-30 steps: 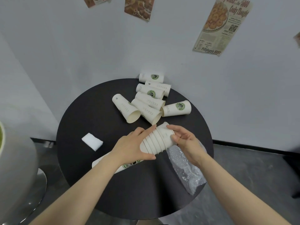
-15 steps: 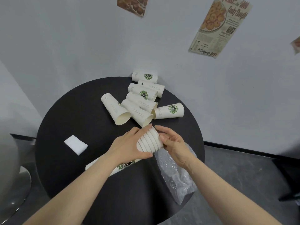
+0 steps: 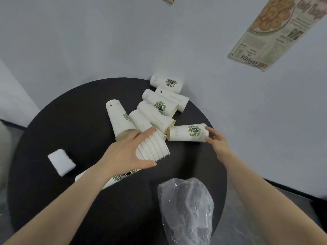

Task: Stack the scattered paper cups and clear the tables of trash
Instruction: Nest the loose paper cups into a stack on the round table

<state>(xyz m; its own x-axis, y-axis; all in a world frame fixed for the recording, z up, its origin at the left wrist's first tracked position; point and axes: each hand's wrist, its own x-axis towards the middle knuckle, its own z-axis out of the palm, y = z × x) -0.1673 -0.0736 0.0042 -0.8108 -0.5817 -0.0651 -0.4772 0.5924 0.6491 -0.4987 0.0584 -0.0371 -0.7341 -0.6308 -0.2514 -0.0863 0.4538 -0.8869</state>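
Note:
My left hand [image 3: 127, 154] grips a stack of nested white paper cups [image 3: 154, 147] lying sideways over the round black table [image 3: 74, 110], rims pointing right. My right hand [image 3: 215, 140] touches the base end of a single logo cup [image 3: 187, 132] lying on its side, fingers curling round that end. Several more loose cups [image 3: 159, 105] lie on their sides behind, one [image 3: 118, 119] with its mouth toward me. The stack's lower end [image 3: 123, 175] shows under my left wrist.
A crumpled clear plastic bag [image 3: 187, 209] lies on the table's near right edge. A white folded napkin [image 3: 61, 161] sits at the left. The wall stands right behind the table, with a newspaper poster [image 3: 276, 32] on it. Grey floor shows at right.
My right hand left the stack's rim and reached right and back to the lone cup. The left hand kept the stack, and the view shifted closer.

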